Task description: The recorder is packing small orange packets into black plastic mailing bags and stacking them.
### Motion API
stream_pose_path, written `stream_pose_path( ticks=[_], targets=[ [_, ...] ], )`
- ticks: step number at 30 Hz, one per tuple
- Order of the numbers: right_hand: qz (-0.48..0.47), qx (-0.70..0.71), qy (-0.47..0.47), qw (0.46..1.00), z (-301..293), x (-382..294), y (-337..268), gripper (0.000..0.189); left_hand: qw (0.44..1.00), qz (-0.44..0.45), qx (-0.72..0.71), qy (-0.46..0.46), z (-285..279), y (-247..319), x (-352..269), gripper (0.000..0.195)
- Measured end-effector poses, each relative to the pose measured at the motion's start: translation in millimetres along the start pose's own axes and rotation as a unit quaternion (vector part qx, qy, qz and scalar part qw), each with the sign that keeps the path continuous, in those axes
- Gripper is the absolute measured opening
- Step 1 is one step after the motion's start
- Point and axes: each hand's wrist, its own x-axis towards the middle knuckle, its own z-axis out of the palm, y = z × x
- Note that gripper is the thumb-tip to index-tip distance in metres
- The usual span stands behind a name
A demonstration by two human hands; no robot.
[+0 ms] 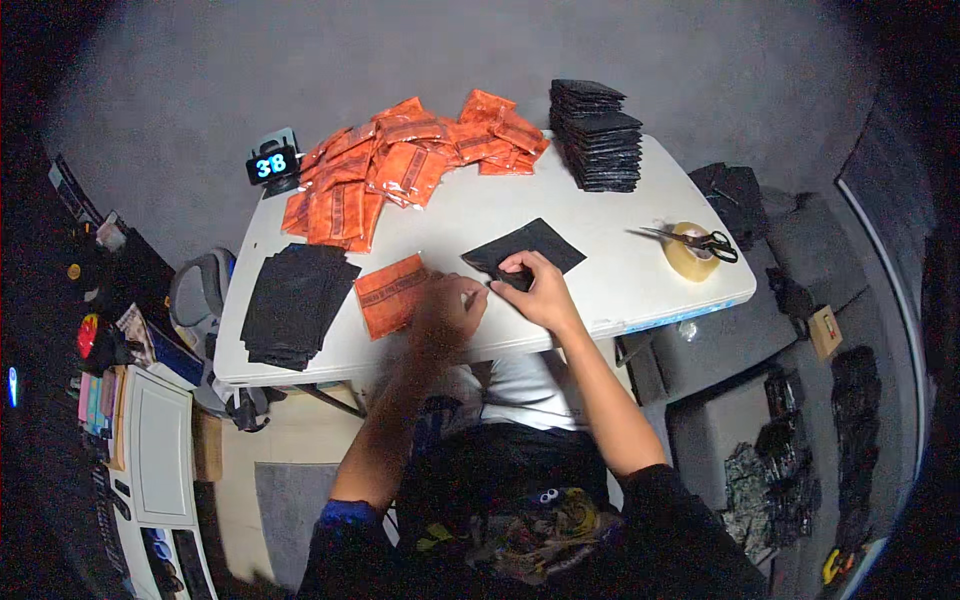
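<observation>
In the head view my right hand (pixel 536 289) has its thumb and fingers curled on the near edge of a black flat bag (pixel 541 244) lying on the white table. Blurred by motion, my left hand (pixel 457 307) is just left of it, beside a single orange packet (pixel 391 294) in clear wrap; whether it holds anything cannot be told. A spread stack of black flat bags (pixel 296 307) lies at the table's left. Many orange packets (pixel 409 171) are heaped along the far side, and a tall stack of folded black packages (pixel 600 142) stands at the far right.
Black-handled scissors (pixel 701 241) rest on a roll of clear tape (pixel 688 262) at the table's right. A lit digital display on a stand (pixel 271 165) is at the far left corner. A grey sofa (pixel 727 352) adjoins the right side; a white cabinet (pixel 161 450) is lower left.
</observation>
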Motion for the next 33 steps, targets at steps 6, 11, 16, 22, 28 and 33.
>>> stream_pose_path(
  ticks=[6, 11, 16, 22, 28, 33],
  targets=[
    [0.006, 0.042, 0.019, 0.999, 10.0, 3.2, 6.6, 0.026, 0.922, -0.273, -0.225, -0.157, 13.4, -26.6, 32.7, 0.030],
    [0.013, 0.078, 0.031, 0.996, 8.9, 4.2, 22.2, 0.025, 0.791, -0.431, -0.414, -0.132, 16.5, -13.2, 39.2, 0.044],
    [-0.003, 0.073, 0.023, 0.997, 9.6, 4.5, 19.7, 0.025, 0.777, -0.454, -0.408, -0.153, 10.0, -9.7, 45.7, 0.046],
    [0.006, 0.078, 0.012, 0.997, 8.5, 3.4, 15.2, 0.026, 0.783, -0.471, -0.374, -0.161, 11.4, -10.4, 49.6, 0.050],
    [0.015, 0.083, 0.003, 0.996, 9.4, 3.3, 18.7, 0.026, 0.768, -0.479, -0.387, -0.177, 8.8, -9.3, 53.1, 0.050],
    [0.010, 0.092, 0.006, 0.996, 10.9, 3.8, 21.6, 0.027, 0.794, -0.437, -0.382, -0.180, 9.8, -13.6, 46.1, 0.047]
  ],
)
